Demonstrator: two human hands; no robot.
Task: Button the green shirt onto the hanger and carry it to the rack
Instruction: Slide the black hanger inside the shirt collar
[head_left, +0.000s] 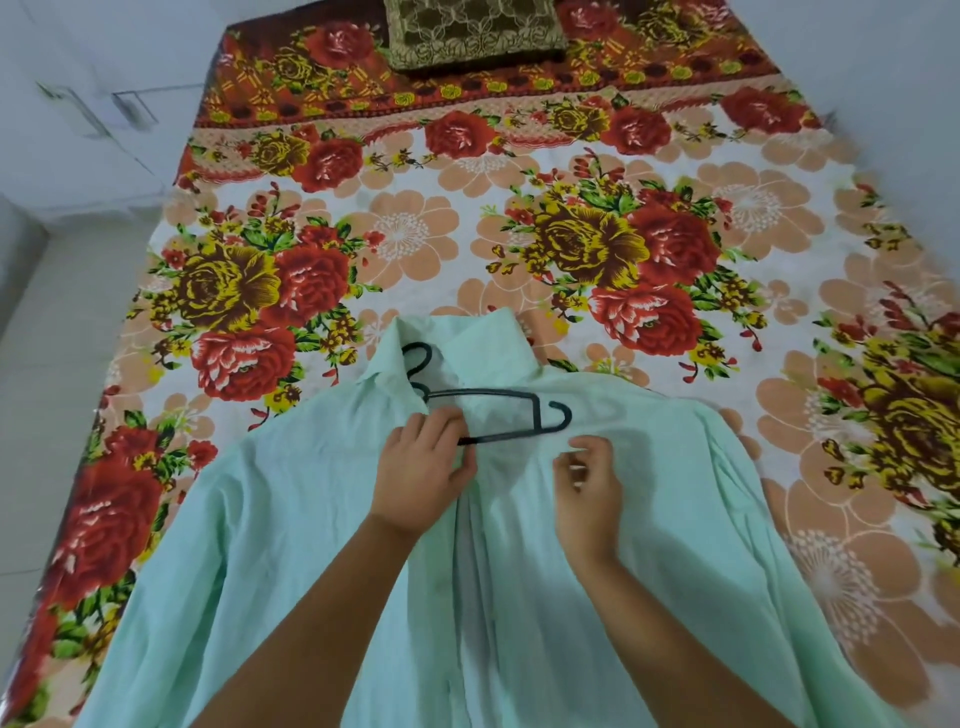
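Note:
A pale green shirt (291, 545) lies spread flat on the bed, collar pointing away from me, front open down the middle. A dark plastic hanger (524, 402) sits inside the collar area, its hook (421, 358) poking out by the collar and one side hook showing on the right. My left hand (423, 467) pinches the hanger's lower bar together with the left front edge of the shirt. My right hand (587, 483) rests on the right front panel just below the hanger, fingers curled and pinching the fabric.
The bed carries a floral sheet (415, 234) with red and yellow roses. A brown patterned pillow (472, 31) lies at the far end. White floor and wall (67, 208) run along the left side of the bed.

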